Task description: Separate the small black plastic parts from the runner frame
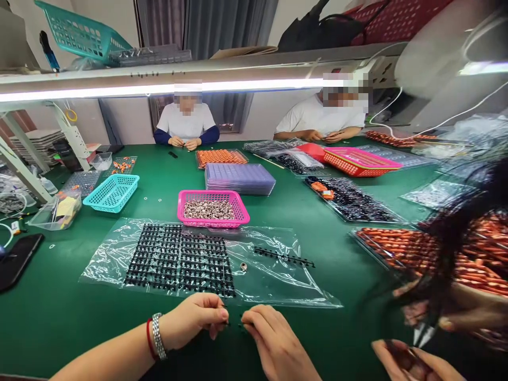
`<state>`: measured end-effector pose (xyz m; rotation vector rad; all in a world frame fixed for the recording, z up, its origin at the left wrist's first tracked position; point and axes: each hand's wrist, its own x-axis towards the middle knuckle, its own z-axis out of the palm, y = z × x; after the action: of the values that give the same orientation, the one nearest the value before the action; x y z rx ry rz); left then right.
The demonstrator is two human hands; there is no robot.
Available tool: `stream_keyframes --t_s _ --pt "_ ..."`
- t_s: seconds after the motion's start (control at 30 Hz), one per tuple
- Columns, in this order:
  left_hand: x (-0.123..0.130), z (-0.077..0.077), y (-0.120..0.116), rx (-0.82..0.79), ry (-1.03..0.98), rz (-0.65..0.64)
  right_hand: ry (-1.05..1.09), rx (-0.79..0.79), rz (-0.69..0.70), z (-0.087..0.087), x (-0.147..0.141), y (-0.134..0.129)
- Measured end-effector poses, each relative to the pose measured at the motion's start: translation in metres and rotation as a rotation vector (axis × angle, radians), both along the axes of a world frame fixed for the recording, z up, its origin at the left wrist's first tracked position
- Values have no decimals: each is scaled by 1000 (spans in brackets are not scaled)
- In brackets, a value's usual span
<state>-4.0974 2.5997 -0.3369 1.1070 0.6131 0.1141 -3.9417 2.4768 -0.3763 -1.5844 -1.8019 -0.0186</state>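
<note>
Black plastic part, tiny, pinched between left hand and right hand fingertips at the desk's near edge. Both hands closed on it in a fine grip. Just beyond, black strips lie in rows on a clear plastic sheet; most look untouched. Single strip lies apart. Pink basket of metal rings stands behind, toward mid-desk, well filled.

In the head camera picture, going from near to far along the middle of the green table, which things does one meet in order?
Left hand and right hand, then clear plastic sheet with black parts, pink basket, stack of purple trays, tray of orange parts.
</note>
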Motion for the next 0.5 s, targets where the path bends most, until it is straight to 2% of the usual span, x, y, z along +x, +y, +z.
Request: stream_keyframes --t_s 0.13,0.3,0.4,0.5 --pt "1 -3 0 210 22 -38 -58 -15 -28 -6 -3 2" --pt "0 -5 0 334 85 -73 -63 -1 -50 -9 0 1" --pt "-1 -6 0 397 111 -79 82 17 -62 -4 1 -1" --pt "-1 -6 -2 459 114 -85 332 -54 -38 6 -2 -4"
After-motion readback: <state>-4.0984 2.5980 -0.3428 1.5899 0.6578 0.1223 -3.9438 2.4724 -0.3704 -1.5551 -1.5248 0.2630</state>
